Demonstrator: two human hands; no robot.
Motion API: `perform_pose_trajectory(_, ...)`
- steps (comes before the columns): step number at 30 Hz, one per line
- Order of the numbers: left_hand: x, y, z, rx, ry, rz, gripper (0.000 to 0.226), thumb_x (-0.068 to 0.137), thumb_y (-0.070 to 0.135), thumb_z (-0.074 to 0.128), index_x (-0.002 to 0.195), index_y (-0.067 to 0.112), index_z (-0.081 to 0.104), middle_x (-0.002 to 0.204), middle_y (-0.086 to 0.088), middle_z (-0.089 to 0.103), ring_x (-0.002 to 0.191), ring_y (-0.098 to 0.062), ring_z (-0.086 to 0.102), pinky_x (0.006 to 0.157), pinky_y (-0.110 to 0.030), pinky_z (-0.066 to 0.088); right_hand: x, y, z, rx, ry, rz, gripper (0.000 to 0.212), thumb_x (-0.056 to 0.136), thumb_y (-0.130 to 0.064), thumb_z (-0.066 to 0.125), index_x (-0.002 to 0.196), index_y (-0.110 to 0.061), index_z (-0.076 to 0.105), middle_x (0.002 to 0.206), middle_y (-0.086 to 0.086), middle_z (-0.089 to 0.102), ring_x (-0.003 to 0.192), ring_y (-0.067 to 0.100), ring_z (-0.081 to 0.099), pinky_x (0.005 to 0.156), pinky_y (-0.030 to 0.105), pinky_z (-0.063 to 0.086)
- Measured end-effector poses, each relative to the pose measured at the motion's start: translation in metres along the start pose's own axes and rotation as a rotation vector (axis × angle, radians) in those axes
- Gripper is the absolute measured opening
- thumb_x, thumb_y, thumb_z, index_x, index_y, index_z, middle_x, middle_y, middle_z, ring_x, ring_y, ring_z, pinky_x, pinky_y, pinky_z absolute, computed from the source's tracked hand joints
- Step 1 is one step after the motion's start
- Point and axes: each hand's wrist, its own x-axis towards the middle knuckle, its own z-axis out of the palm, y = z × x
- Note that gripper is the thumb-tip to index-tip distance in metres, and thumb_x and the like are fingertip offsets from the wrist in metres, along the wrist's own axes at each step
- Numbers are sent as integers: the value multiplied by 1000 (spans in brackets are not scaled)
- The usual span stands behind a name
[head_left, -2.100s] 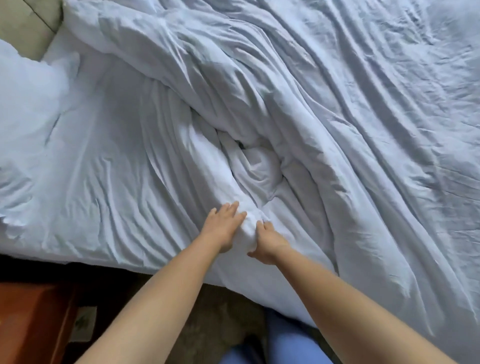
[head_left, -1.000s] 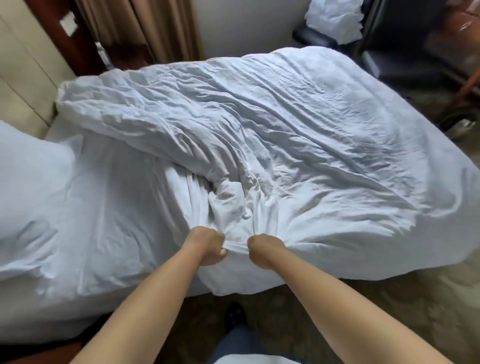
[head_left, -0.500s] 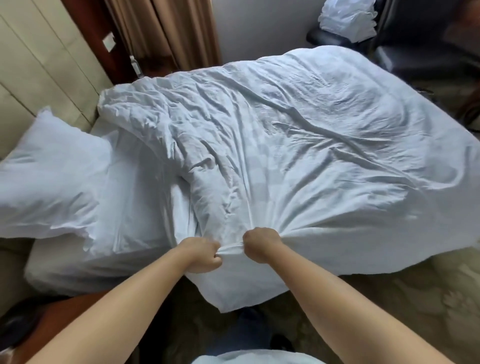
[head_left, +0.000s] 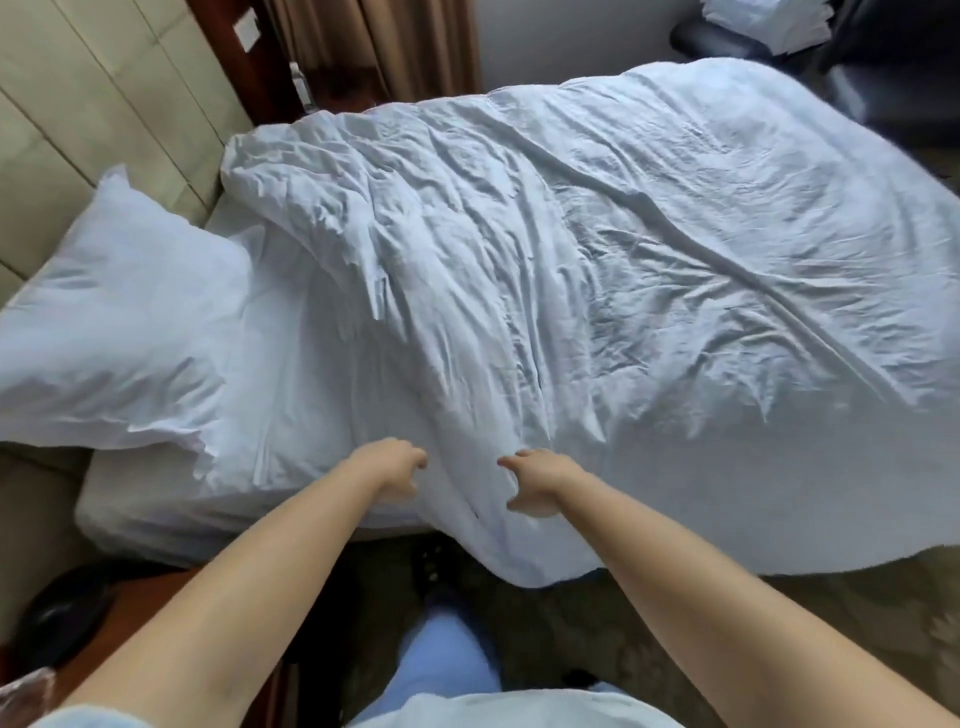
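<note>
A rumpled white duvet (head_left: 597, 270) lies spread over the bed, its near edge hanging off the side toward me. My left hand (head_left: 392, 467) and my right hand (head_left: 537, 480) hover just above that near edge, a short gap apart. Both have loosely spread fingers and hold nothing. A fold of the duvet drops between them toward the floor. A white pillow (head_left: 114, 332) rests at the head of the bed on the left, on the white sheet (head_left: 291, 395).
A beige padded headboard (head_left: 88, 119) stands at the left. Brown curtains (head_left: 395, 47) hang at the back. A dark chair (head_left: 779, 41) with white linen on it sits at the back right. A wooden nightstand (head_left: 130, 613) is at lower left, patterned carpet below.
Both hands gripped the duvet's edge and pulled it toward me; now they have let go and opened. The duvet lies flatter and hangs further over the bed's side.
</note>
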Motion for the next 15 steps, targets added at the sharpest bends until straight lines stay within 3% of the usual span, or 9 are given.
perform_pose_trajectory(7, 66, -89, -16, -28, -10, 1, 50, 95, 19, 41, 144, 20, 37, 148, -4, 38, 136, -24, 34, 108, -37, 35, 100, -61, -44, 37, -17, -47, 71, 91, -36, 53, 152, -27, 17, 152, 0, 30, 137, 23, 33, 105, 38, 39)
perform_pose_trajectory(12, 122, -154, -33, -73, 10, 40, 63, 94, 19, 43, 151, 20, 17, 148, -3, 35, 136, -24, 32, 105, -39, 38, 190, -108, -68, 31, -84, -44, 69, 91, -36, 53, 151, -26, 20, 152, -1, 29, 138, 24, 32, 107, 41, 37)
perform_pose_trajectory(15, 158, -188, -39, -63, 13, 76, 65, 93, 19, 45, 151, 19, 17, 146, -3, 35, 134, -24, 33, 101, -40, 40, 240, -127, -79, 62, -108, -14, 66, 93, -38, 51, 150, -23, 23, 151, 1, 30, 138, 24, 30, 109, 42, 35)
